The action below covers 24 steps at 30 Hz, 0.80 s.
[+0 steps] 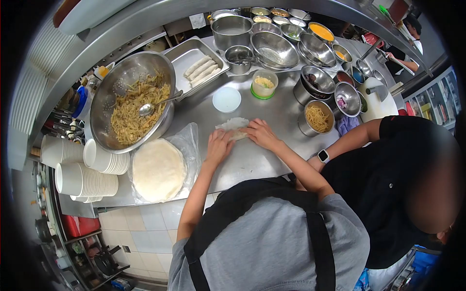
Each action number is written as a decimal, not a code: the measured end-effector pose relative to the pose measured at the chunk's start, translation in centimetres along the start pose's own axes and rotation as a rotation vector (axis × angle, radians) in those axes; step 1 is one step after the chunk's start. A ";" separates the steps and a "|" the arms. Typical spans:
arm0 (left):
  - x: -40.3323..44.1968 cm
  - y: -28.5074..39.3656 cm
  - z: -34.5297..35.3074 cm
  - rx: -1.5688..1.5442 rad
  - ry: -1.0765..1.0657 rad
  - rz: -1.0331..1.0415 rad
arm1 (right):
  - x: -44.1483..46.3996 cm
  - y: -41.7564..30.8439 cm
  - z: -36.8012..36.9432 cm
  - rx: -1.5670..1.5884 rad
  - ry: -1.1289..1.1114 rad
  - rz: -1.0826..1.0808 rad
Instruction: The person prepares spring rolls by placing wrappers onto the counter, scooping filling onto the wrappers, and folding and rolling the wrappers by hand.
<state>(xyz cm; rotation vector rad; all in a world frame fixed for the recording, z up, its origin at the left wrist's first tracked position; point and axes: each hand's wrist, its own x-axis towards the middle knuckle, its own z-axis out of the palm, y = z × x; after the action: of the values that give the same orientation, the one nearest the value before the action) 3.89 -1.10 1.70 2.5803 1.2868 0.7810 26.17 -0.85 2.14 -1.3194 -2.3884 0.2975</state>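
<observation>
On the steel counter a partly rolled spring roll (233,124) lies between my hands, its thin white wrapper spread out on the far side. My left hand (221,145) presses its curled fingers on the left end. The fingers of my right hand (262,134) are on the right end. A round stack of wrappers (159,170) sits on clear plastic to the left. Behind it, a large perforated bowl (167,112) holds shredded filling (138,111) and a spoon (147,109). Several finished rolls (200,68) lie in a metal tray (182,53).
Beyond my hands stand a white lid (226,99) and a green-based tub (264,83). A pot of yellow strips (318,116) is at right, near a co-worker's watch-wearing arm (340,144). Stacked white containers (87,179) line the left edge. Several metal bowls (275,48) fill the back.
</observation>
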 end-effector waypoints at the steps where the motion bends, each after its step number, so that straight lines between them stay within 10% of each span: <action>1: -0.1 0.1 -0.3 -0.023 -0.058 -0.024 | 0.2 0.6 0.4 0.009 -0.007 -0.018; 24: 0.3 -1.2 -0.6 -0.168 -0.554 -0.065 | -0.1 -2.7 0.3 0.129 -0.338 0.219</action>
<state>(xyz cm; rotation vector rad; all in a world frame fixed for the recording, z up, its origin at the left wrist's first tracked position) 2.89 -0.15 1.92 2.3599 1.0675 0.1276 24.01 -2.40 2.87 -1.5751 -2.4379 0.7797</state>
